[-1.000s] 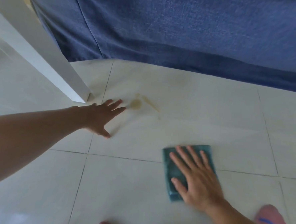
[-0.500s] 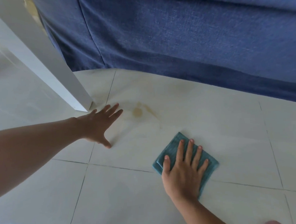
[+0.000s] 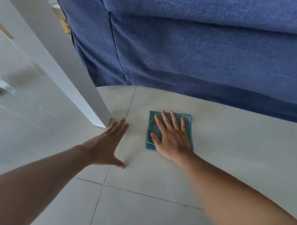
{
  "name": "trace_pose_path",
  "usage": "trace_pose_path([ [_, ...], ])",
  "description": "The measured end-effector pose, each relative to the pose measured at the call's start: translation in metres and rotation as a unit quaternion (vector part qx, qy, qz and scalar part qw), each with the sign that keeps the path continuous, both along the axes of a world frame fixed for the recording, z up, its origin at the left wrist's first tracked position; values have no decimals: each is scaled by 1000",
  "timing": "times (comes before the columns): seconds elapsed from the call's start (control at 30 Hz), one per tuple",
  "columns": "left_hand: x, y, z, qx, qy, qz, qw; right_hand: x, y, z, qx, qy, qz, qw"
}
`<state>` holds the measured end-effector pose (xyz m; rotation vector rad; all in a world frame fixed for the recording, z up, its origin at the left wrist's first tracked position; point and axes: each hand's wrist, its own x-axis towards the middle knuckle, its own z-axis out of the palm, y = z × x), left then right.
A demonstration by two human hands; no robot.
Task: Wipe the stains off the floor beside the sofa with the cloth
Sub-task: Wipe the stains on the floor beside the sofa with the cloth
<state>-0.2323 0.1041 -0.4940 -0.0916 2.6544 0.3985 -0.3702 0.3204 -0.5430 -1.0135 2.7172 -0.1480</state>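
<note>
1. My right hand (image 3: 172, 137) lies flat on the folded teal cloth (image 3: 152, 127), fingers spread and gripping nothing, pressing it onto the floor (image 3: 234, 159) just in front of the sofa (image 3: 193, 57).
2. My left hand (image 3: 108, 146) rests open on the tiles farther from the sofa, beside the white table leg (image 3: 76, 82), bracing me.
3. To wipe well, I judge I should keep the palm weight even and stroke parallel to the sofa, so the cloth doesn't bunch.
4. No stain shows; the cloth may cover it.
5. The pale glossy tiles have thin grout lines.
</note>
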Motion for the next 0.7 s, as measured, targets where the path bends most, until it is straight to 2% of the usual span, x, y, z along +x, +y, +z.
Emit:
trace_pose_path([
  [0.13,11,-8,3,23,29,22,999,13,-58,-2,-14,-1,63,998],
  [0.27,26,-15,2,22,15,36,999,25,-80,-8,-16,8,95,995],
  [0.43,31,-19,5,-12,-19,-9,1000,51,-59,-7,-35,-18,129,991],
  [0.63,29,-13,6,-85,-60,-64,993,123,-12,-5,-91,-47,42,994],
  [0.7,27,-5,6,-89,-68,-93,989,138,8,-6,-94,-50,52,993],
])
